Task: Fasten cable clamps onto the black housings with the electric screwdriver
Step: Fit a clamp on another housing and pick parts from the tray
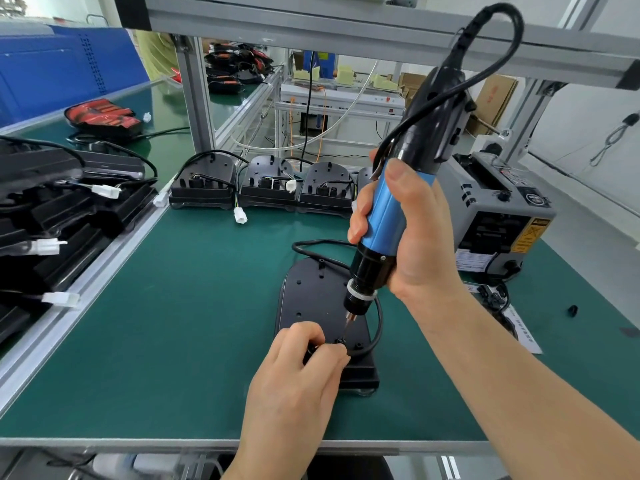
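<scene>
A black housing [311,296] lies flat on the green mat [194,306] in front of me, with a black cable [377,323] looping along its right side. My right hand [412,237] grips the blue and black electric screwdriver [388,216], held nearly upright. Its bit touches a small black cable clamp [341,341] near the housing's front edge. My left hand [298,368] pinches the clamp and cable in place just left of the bit. Fingers hide most of the clamp.
Three more black housings [266,185] with wires and white connectors stand in a row at the back. A stack of housings [52,209] fills the left bench. A grey tape dispenser [495,209] sits at the right, with small black parts [571,310] beside it. An aluminium frame [346,26] runs overhead.
</scene>
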